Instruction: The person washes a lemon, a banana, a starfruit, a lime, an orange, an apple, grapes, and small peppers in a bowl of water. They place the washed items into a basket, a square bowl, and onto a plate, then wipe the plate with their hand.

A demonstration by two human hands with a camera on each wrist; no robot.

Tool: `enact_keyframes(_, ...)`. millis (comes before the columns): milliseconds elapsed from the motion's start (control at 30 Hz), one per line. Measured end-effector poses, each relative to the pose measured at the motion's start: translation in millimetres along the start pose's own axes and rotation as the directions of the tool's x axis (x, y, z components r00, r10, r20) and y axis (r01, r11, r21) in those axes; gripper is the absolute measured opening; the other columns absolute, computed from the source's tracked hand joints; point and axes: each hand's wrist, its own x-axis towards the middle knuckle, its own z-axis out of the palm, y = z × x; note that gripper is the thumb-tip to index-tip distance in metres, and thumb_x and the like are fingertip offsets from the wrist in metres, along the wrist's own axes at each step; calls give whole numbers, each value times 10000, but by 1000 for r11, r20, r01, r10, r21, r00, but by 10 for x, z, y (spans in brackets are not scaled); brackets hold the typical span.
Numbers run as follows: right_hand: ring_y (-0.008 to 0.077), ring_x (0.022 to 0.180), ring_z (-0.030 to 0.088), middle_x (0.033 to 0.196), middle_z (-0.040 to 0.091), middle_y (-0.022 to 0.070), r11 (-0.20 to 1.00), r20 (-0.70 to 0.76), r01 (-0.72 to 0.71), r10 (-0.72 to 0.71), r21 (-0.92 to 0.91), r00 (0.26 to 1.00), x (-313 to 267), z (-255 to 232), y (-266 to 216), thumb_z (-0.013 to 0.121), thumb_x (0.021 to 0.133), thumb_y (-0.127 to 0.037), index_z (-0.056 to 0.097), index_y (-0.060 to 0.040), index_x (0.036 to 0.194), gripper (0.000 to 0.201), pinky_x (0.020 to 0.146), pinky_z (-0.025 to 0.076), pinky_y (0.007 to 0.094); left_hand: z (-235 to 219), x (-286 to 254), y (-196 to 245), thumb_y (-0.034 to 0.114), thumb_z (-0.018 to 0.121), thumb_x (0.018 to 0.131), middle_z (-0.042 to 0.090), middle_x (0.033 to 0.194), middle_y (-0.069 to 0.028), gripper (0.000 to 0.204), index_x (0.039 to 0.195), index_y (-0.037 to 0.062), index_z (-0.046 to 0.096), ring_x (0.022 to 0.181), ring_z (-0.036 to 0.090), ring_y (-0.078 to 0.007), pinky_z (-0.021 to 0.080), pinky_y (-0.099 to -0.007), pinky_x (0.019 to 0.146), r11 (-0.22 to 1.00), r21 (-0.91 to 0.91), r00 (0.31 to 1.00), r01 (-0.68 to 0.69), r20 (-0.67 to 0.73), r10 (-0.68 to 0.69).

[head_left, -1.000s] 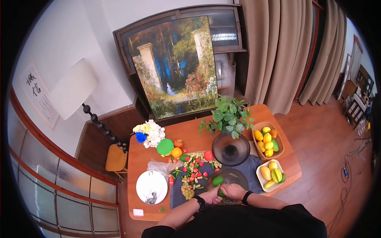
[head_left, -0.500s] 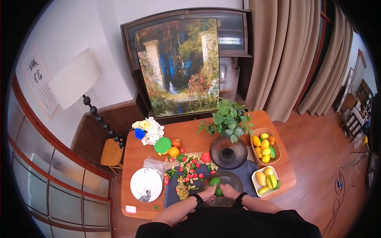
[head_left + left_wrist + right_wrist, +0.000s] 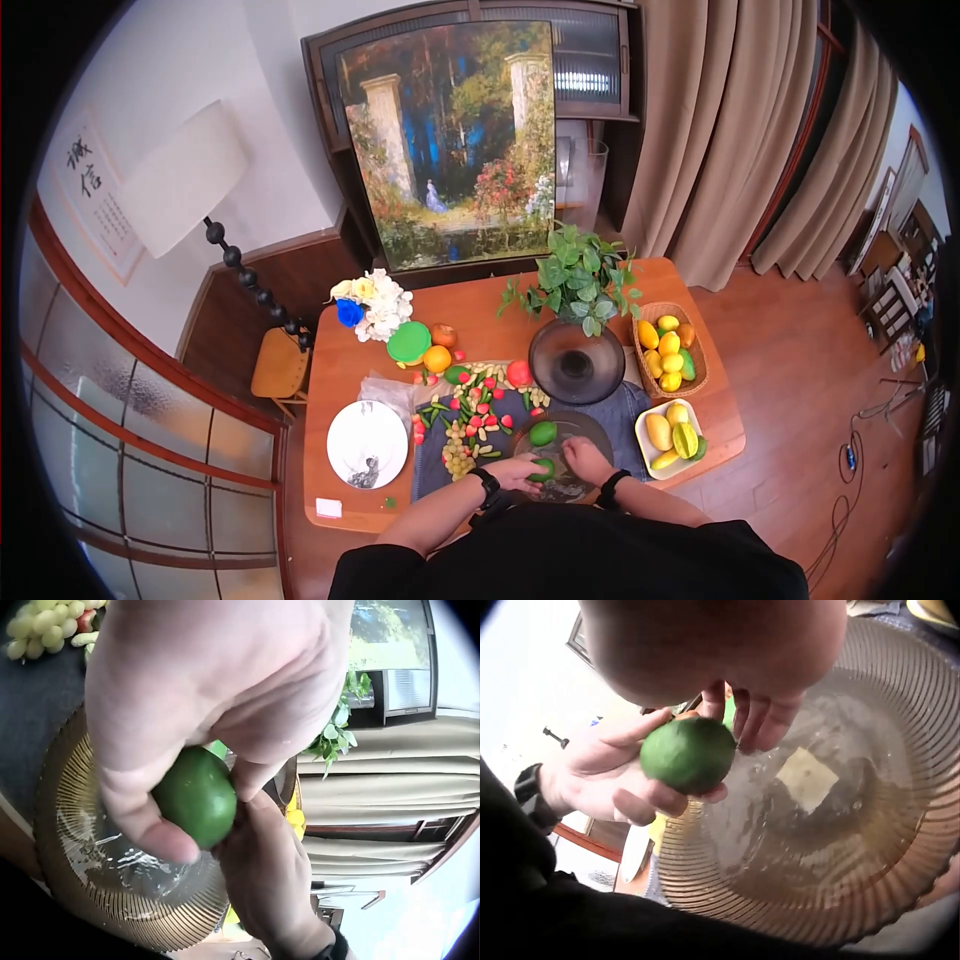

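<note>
My left hand (image 3: pixel 515 474) holds a smooth green fruit (image 3: pixel 196 798), fingers and thumb curled round its sides, over a wide ribbed glass bowl (image 3: pixel 731 909). Close beside the fruit, my right hand (image 3: pixel 590 462) has its fingers (image 3: pixel 759 724) hanging down, loosely bent, with nothing between them. Clear water fills the middle of the bowl, and a pale square piece (image 3: pixel 808 780) shows there in the right wrist view. A second green fruit (image 3: pixel 543 433) sits at the bowl's far side, just beyond the hands.
Left of the bowl, strawberries, peanuts and grapes (image 3: pixel 459 458) are spread on a dark cloth (image 3: pixel 432 478). A white plate (image 3: pixel 345 440) stands farther left. Behind is an empty dark glass bowl (image 3: pixel 550 375) by a plant (image 3: pixel 575 275). A fruit basket (image 3: pixel 700 375) and fruit tray (image 3: pixel 652 462) stand right.
Both hands were together on the green fruit. Now the right hand has come off it to the right, and the left hand holds it alone, slightly lower over the bowl.
</note>
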Motion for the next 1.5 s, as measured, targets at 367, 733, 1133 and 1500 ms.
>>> enact_keyframes(367,208,799,708,904,701,111,260,711,-749,238,610,662,63,-97,-249,517,962,-210,647,47,1060,304,672,585,305,34,253,-160,478,407,1013,518,848,-28,362,1154,146,444,687,499,-142,412,-254,569,977,-151,980,149,-106,-166)
enact_keyframes(733,283,768,681,887,676,174,745,534,-626,441,231,721,0,-120,-467,529,947,-358,628,-1,1139,417,721,555,370,161,182,-67,614,327,983,539,776,-71,502,1139,156,461,540,526,-144,400,-254,450,977,102,967,188,-196,-165)
enact_keyframes(1133,383,778,681,856,690,188,867,107,-493,498,-70,860,-88,288,371,520,839,-100,675,4,1003,249,762,558,435,-49,279,-136,317,632,924,589,996,-49,482,1297,53,478,743,579,-155,505,-282,625,954,277,964,113,-261,-38)
enact_keyframes(1500,326,797,691,874,691,206,866,205,-435,392,246,897,-52,79,-111,547,880,-155,674,18,918,218,753,561,398,106,456,-244,603,306,1000,471,636,-26,515,983,121,485,462,460,-154,331,-285,385,979,-124,898,163,-392,-199)
